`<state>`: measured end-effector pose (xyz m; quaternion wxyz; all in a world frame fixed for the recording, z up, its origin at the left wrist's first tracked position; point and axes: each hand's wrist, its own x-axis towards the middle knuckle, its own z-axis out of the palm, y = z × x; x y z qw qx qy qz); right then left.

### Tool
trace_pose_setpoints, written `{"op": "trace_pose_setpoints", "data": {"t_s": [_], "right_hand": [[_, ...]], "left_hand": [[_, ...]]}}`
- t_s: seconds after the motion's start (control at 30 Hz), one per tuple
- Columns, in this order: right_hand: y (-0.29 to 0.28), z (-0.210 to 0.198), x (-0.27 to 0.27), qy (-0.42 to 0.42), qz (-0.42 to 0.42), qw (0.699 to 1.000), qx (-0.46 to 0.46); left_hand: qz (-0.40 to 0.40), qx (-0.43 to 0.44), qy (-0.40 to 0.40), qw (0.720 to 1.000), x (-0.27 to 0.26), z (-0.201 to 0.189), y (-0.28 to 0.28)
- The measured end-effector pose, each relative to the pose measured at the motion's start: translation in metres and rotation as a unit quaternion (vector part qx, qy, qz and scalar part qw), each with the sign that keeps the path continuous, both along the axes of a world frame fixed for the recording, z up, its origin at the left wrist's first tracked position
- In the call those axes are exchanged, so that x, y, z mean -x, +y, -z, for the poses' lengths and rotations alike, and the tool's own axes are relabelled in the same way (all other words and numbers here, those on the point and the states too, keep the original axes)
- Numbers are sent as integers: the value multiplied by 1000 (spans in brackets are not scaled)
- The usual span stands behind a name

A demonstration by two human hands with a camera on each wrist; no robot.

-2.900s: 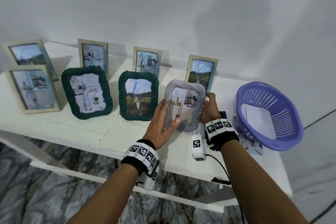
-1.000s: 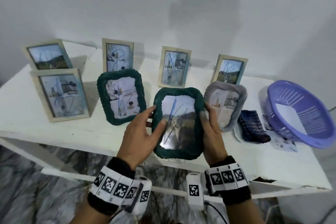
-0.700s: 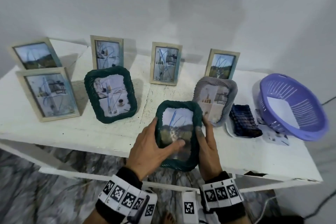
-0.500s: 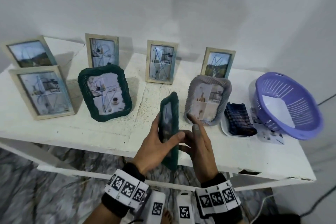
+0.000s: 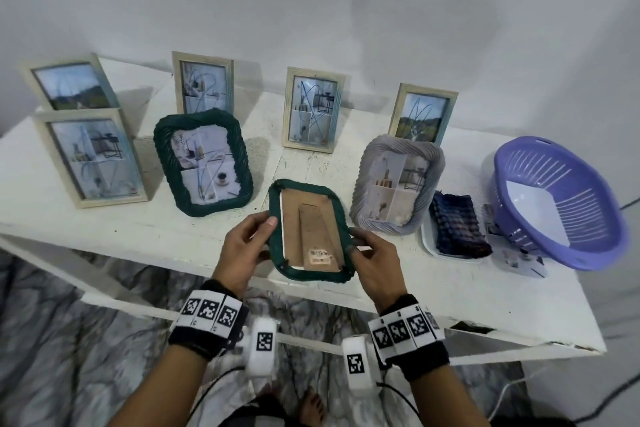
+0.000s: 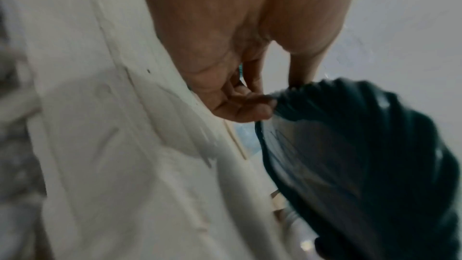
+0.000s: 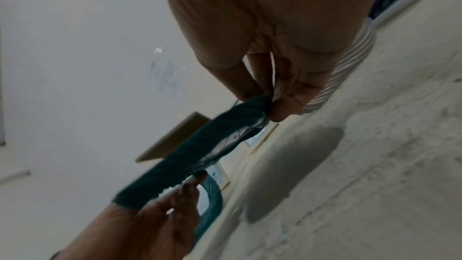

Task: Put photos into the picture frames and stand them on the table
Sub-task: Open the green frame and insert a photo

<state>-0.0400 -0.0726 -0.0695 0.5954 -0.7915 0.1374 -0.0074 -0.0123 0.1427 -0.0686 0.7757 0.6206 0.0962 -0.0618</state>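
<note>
A dark green woven picture frame [image 5: 310, 230] is held above the table's front edge, its brown cardboard back and folded stand [image 5: 313, 236] facing me. My left hand [image 5: 251, 239] grips its left rim, thumb on top. My right hand [image 5: 369, 253] pinches its right rim. In the left wrist view the left hand [image 6: 250, 106] holds the green frame [image 6: 350, 155], glass side down. In the right wrist view the right hand [image 7: 270, 104] pinches the green frame [image 7: 212, 145] edge-on. The photo inside is hidden from the head view.
On the white table [image 5: 104, 229] stand several wooden frames with photos, another green woven frame [image 5: 202, 163] and a grey woven frame [image 5: 396, 184]. At the right lie a dark checked cloth [image 5: 457, 230] on a tray and a purple basket [image 5: 561, 201].
The green frame was lifted from its standing spot, drawn toward the front edge and turned over, so its back now faces me. Both hands kept hold of it.
</note>
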Motion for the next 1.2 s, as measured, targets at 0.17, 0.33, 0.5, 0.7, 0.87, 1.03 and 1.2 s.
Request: {"op": "trace_pose_setpoints", "data": {"t_s": [0.17,0.33,0.5,0.7,0.87,1.03,1.2], "right_hand": [[-2,9,-7,32,-36,990,135],[-1,17,-3,43,-65,982,169],[1,13,-9,15,-68,978,198],[9,3,-34,-60,-144,934,322],[18,-3,-57,-8,-181,909,376],[27,-2,-63,26,-197,891,409],[26,0,-64,33,-201,887,415]], "left_hand": [[40,-313,-53,948,-8,25,12],[68,-505,-108,854,-10,32,15],[71,-599,-128,788,-21,31,17],[165,-604,-147,766,-44,40,14],[163,-608,-185,755,-46,52,14],[161,-617,-191,746,-48,53,16],[163,-621,-195,742,-48,54,15]]}}
